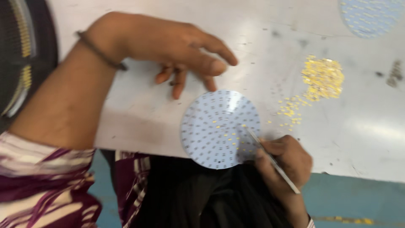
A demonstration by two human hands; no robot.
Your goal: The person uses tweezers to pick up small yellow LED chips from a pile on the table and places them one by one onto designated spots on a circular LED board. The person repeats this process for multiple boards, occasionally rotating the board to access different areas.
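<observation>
A round white circuit disc (213, 126) dotted with small pads lies at the near edge of the white table (363, 131), partly overhanging it. A few tiny yellow chips sit on its right half. My right hand (283, 162) grips thin metal tweezers (272, 159), whose tip touches the disc's right side. My left hand (181, 48) hovers just above and behind the disc, fingers spread and curled down, holding nothing. A dark band circles that wrist.
A heap of tiny yellow chips (322, 78) lies right of the disc, with a scatter of loose yellow chips (290, 110) trailing toward it. A second round disc (369, 16) shows at the top right corner. Dark cloth and a blue floor lie below the table edge.
</observation>
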